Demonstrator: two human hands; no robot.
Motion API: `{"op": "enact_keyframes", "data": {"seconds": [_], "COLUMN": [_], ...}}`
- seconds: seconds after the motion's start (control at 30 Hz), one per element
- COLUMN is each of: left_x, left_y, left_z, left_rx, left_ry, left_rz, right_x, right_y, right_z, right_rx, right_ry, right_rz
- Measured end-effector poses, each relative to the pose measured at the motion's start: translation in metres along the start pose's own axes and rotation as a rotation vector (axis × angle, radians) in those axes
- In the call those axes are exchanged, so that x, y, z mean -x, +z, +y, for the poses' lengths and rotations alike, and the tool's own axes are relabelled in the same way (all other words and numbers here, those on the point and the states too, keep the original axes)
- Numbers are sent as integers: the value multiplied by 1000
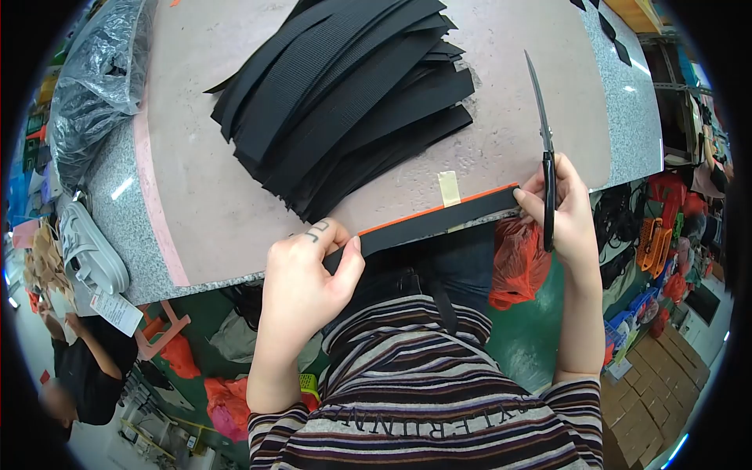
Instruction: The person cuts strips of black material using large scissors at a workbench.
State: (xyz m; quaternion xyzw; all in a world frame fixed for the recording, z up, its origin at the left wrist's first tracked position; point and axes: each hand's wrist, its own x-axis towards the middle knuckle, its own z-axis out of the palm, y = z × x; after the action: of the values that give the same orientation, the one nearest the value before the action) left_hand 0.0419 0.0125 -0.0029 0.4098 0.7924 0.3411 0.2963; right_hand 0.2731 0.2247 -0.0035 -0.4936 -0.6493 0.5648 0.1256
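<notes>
A black webbing strap [439, 222] is stretched along the table's near edge. My left hand [309, 270] pinches its left end between thumb and fingers. At the other end, my right hand [565, 207] pinches the strap between thumb and forefinger. The same hand also holds black-handled scissors [545, 129], their blades pointing away from me over the table. An orange line [478, 194] runs along the strap's far edge, and a small piece of pale tape [448, 189] lies across it. Beyond my hands a big pile of cut black straps [337, 86] lies on the table.
The pinkish work mat [204, 227] covers a speckled table. A clear plastic bag [98, 78] with dark contents is at the left, near a grey shoe [92, 251] with a tag. A red plastic bag [518, 262] hangs below the edge. Another person [90, 356] is at lower left.
</notes>
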Motion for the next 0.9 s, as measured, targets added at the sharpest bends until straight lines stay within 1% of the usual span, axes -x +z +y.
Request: {"op": "enact_keyframes", "data": {"seconds": [0.07, 0.1, 0.17, 0.23, 0.27, 0.3, 0.33, 0.4, 0.43, 0.47, 0.5, 0.53, 0.57, 0.63, 0.67, 0.77, 0.8, 0.9], "left_x": [4, 8, 3, -21, -30, -34, -35, -35, -34, -31, -31, -32, -31, -29, -27, -26, -26, -28], "left_y": [-8, -22, -45, -55, -55, -57, -58, -57, -57, -58, -58, -55, -54, -54, -54, -56, -56, -55], "left_z": [2, 7, 17, 7, -2, -14, -16, -20, -19, -16, -14, -15, -13, -9, -8, -8, -10, -12], "left_rx": [103, 130, 193, 222, 289, 309, 373, 457, 496, 535, 575, 602, 602, 598, 616, 653, 655, 689], "left_ry": [157, 172, 178, 137, 148, 171, 168, 189, 179, 169, 162, 195, 183, 163, 156, 137, 129, 91], "left_rz": [133, 202, 399, 487, 491, 445, 435, 431, 425, 415, 400, 416, 407, 389, 393, 396, 392, 379], "right_x": [-2, -8, -15, -30, -35, -38, -33, -9, 6, 19, 25, 23, 22, 16, 14, 11, 10, 11], "right_y": [-1, 3, 9, 14, 19, 16, 19, 33, 42, 57, 72, 81, 88, 102, 108, 118, 122, 131], "right_z": [-20, -32, -80, -117, -123, -118, -113, -103, -102, -97, -99, -92, -86, -93, -98, -97, -91, -76], "right_rx": [-48, -41, 17, -12, -47, -83, -39, 238, 231, 173, 147, 178, 207, 218, 225, 227, 235, 112], "right_ry": [1, -183, -347, -469, -494, -520, -565, -511, -222, 17, 100, 14, -70, -101, -71, -149, -162, -218], "right_rz": [3, 98, 187, 134, 124, -12, -149, -481, -666, -762, -802, -803, -801, -800, -801, -788, -749, -651]}}
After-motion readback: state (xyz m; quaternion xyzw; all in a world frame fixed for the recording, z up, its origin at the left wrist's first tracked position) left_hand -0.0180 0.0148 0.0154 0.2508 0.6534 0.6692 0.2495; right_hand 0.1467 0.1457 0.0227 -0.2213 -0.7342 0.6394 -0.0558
